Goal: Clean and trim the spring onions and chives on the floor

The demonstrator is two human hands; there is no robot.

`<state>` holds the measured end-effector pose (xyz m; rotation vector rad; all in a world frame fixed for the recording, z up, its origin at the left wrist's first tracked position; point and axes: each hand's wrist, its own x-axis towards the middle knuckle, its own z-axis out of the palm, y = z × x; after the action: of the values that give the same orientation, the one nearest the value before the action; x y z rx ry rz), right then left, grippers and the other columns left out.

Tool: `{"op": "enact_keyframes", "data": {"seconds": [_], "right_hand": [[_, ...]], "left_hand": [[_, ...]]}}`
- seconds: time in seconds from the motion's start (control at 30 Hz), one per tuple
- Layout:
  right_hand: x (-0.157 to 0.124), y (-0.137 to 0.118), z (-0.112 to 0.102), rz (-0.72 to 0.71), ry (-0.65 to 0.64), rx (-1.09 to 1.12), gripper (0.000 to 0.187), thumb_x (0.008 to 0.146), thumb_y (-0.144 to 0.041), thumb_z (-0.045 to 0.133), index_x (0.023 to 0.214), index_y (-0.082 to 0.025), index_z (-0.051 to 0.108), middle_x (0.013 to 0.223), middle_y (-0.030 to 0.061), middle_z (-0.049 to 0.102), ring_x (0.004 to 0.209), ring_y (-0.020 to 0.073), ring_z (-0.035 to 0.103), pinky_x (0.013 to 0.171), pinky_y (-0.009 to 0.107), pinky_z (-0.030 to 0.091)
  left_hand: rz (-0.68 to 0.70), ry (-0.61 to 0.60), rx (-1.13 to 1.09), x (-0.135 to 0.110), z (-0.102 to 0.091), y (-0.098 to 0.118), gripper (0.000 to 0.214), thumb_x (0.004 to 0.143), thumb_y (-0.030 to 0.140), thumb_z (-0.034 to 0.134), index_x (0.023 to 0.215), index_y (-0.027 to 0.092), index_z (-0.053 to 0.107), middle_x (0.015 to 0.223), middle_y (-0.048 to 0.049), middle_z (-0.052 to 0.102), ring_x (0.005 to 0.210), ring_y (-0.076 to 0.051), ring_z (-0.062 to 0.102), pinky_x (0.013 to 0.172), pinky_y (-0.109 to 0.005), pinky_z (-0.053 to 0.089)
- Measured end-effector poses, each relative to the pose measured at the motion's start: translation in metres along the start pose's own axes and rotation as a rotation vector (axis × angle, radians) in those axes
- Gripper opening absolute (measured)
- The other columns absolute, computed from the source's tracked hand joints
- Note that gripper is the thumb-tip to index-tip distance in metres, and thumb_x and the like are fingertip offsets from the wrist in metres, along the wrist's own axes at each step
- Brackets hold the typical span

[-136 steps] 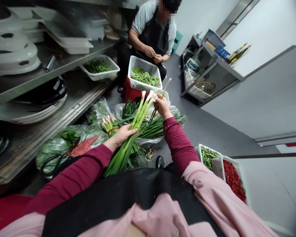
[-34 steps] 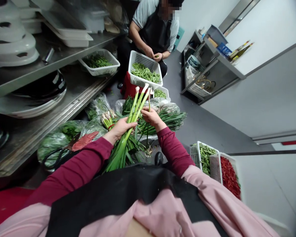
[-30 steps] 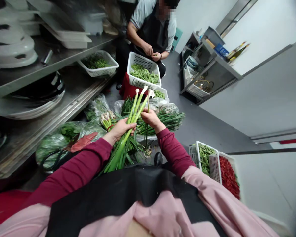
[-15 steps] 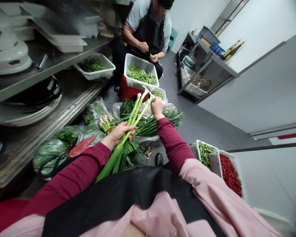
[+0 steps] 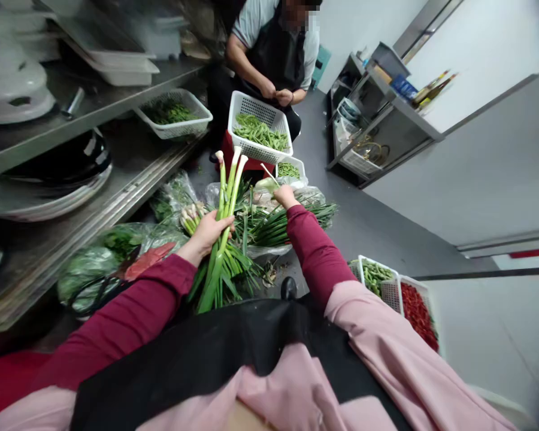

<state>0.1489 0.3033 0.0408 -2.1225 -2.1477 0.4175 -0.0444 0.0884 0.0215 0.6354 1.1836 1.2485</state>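
My left hand (image 5: 212,232) is closed around several green garlic stalks (image 5: 227,197), their white bulb ends pointing up and away from me and their flat green leaves hanging below. To the right, apart from these stalks, my right hand (image 5: 285,196) pinches a thin pale strip (image 5: 268,172) that looks like a peeled outer layer. Beneath my hands lie a tied bundle of green garlic (image 5: 190,216) and a pile of long thin green leaves (image 5: 273,226) on plastic. Peeled scraps (image 5: 269,274) are scattered on the floor.
A co-worker (image 5: 269,54) sits opposite behind a white basket of green beans (image 5: 236,133) on a red stool. Metal shelving (image 5: 130,108) runs along the left, with bagged greens (image 5: 87,269) below. Baskets of green pods (image 5: 375,276) and red chillies (image 5: 417,314) stand at right.
My right hand has drawn the pale strip away from the stalks. My left hand has shifted slightly left and up, turning the stalks more upright. The co-worker's hands have come together.
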Motion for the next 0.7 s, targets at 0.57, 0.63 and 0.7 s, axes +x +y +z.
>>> {"op": "enact_keyframes", "data": {"seconds": [0.57, 0.63, 0.7], "right_hand": [[-0.141, -0.035, 0.036, 0.070, -0.246, 1.211, 0.032, 0.080, -0.037, 0.068, 0.073, -0.020, 0.042, 0.045, -0.0110, 0.031, 0.035, 0.0038, 0.025, 0.035, 0.018, 0.020], [-0.132, -0.031, 0.024, 0.097, -0.182, 1.165, 0.028, 0.082, -0.034, 0.064, 0.073, -0.020, 0.042, 0.045, -0.0104, 0.031, 0.035, 0.0048, 0.027, 0.035, 0.019, 0.021], [-0.124, -0.032, 0.014, 0.115, -0.099, 1.109, 0.025, 0.084, -0.036, 0.061, 0.075, -0.020, 0.043, 0.046, -0.0094, 0.033, 0.036, 0.0054, 0.029, 0.036, 0.020, 0.022]], "left_hand": [[0.100, 0.069, 0.106, 0.007, 0.021, -0.013, 0.036, 0.063, 0.032, 0.077, 0.082, 0.016, 0.052, 0.060, 0.0029, 0.056, 0.047, -0.012, 0.052, 0.046, -0.023, 0.043], [0.144, -0.023, 0.177, 0.004, 0.024, -0.016, 0.037, 0.062, 0.034, 0.078, 0.080, 0.017, 0.050, 0.058, 0.0035, 0.056, 0.046, -0.012, 0.052, 0.047, -0.024, 0.043], [0.204, -0.138, 0.265, 0.001, 0.028, -0.019, 0.039, 0.059, 0.035, 0.080, 0.076, 0.016, 0.050, 0.060, 0.0030, 0.056, 0.050, -0.012, 0.053, 0.051, -0.024, 0.043]]}}
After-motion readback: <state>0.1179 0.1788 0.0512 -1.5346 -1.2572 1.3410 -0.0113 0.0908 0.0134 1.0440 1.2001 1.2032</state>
